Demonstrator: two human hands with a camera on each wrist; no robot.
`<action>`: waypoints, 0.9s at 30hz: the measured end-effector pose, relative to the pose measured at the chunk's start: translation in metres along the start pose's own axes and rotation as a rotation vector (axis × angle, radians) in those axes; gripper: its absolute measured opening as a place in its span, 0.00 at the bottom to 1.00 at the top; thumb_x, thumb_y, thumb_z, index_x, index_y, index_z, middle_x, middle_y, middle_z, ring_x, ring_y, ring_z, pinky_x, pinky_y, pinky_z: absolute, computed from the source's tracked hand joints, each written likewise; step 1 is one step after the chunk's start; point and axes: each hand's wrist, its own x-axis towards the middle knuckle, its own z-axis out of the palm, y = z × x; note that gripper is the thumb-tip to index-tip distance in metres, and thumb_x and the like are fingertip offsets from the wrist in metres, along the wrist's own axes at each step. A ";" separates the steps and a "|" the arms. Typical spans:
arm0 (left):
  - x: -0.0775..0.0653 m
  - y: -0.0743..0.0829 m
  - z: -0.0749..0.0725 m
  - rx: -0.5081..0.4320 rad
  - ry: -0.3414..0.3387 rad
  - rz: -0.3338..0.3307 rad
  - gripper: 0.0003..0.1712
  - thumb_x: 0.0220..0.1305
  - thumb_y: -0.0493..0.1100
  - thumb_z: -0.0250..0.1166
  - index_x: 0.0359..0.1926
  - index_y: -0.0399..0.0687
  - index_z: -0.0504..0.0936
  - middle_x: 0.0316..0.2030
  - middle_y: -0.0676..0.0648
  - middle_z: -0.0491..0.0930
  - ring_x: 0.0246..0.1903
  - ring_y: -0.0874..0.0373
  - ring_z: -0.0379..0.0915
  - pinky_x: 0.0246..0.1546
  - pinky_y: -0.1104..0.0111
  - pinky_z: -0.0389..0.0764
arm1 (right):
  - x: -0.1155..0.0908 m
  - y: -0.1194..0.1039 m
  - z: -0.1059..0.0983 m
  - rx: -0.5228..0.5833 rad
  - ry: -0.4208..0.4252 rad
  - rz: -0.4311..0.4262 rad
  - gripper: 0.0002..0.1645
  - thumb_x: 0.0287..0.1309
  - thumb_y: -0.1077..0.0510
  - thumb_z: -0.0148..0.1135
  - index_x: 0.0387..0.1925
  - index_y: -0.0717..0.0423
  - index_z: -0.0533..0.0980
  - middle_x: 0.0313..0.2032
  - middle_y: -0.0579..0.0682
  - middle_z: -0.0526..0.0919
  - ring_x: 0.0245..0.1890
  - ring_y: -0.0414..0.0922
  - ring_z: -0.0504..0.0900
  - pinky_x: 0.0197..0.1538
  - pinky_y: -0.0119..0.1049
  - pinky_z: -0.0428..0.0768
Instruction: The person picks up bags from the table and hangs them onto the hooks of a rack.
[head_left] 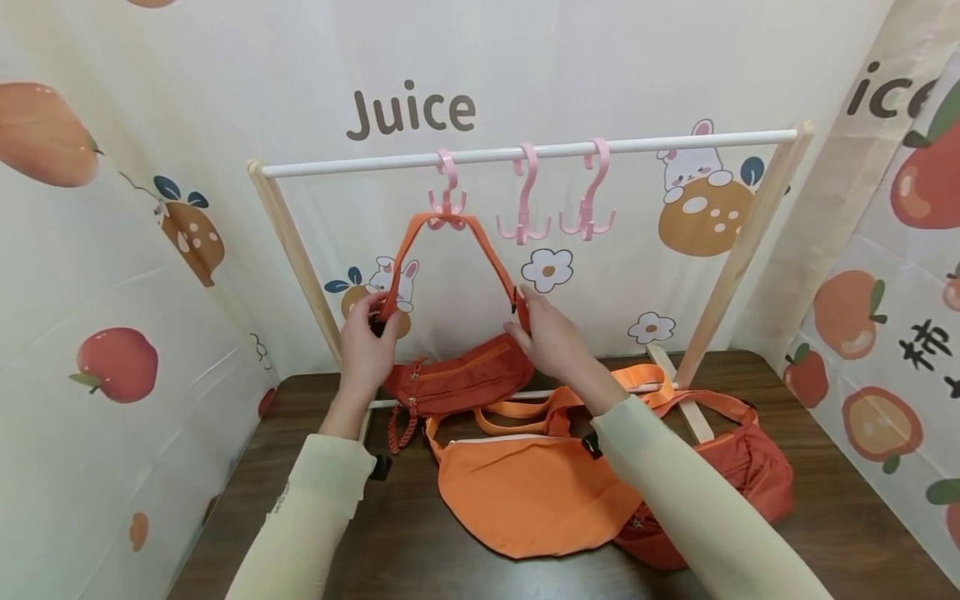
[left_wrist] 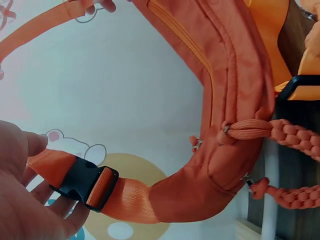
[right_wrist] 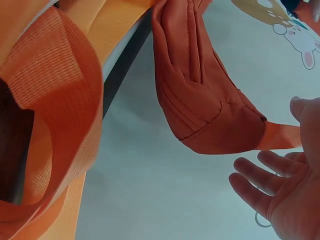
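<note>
You have the rust-red waist bag (head_left: 465, 375) hanging near the centre of the head frame, its orange strap (head_left: 491, 250) rising to a peak at the lower prongs of the left pink hook (head_left: 447, 179). Your left hand (head_left: 367, 346), left of centre, pinches the strap between thumb and fingers beside the black buckle (left_wrist: 85, 182). Your right hand (head_left: 553, 337), right of centre, grips the strap's other side, thumb and fingers closed about it. A braided pull (head_left: 402, 429) dangles from the bag's left end. Two more pink hooks (head_left: 527, 196) hang to the right on the white rod (head_left: 652, 144), which spans the upper part of the frame between wooden posts (head_left: 738, 258). On your brown surface (head_left: 240, 492), an orange bag (head_left: 525, 496) lies at lower centre, touching a second red bag (head_left: 765, 471) at lower right, partly hidden by your right sleeve (head_left: 690, 492). Behind, a printed curtain (head_left: 600, 67) reads "Juice".
</note>
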 end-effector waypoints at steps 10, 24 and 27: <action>-0.021 -0.001 0.001 -0.031 0.077 0.039 0.28 0.75 0.39 0.67 0.71 0.39 0.72 0.63 0.36 0.72 0.62 0.42 0.70 0.51 0.46 0.81 | -0.024 0.006 -0.016 0.007 -0.026 -0.016 0.50 0.75 0.42 0.64 0.83 0.60 0.53 0.75 0.61 0.69 0.73 0.58 0.71 0.72 0.57 0.70; -0.050 0.003 0.007 0.025 0.181 0.169 0.24 0.70 0.36 0.70 0.64 0.38 0.77 0.58 0.38 0.74 0.61 0.44 0.66 0.60 0.49 0.68 | -0.055 0.024 -0.032 -0.047 -0.061 -0.055 0.42 0.74 0.49 0.66 0.79 0.62 0.62 0.68 0.62 0.75 0.62 0.59 0.80 0.65 0.59 0.77; -0.056 0.003 0.013 0.039 0.179 0.218 0.21 0.68 0.34 0.71 0.60 0.37 0.79 0.54 0.38 0.77 0.56 0.43 0.69 0.56 0.51 0.67 | -0.059 0.031 -0.033 -0.071 -0.081 -0.062 0.40 0.73 0.51 0.66 0.77 0.63 0.64 0.68 0.62 0.75 0.64 0.60 0.78 0.67 0.58 0.75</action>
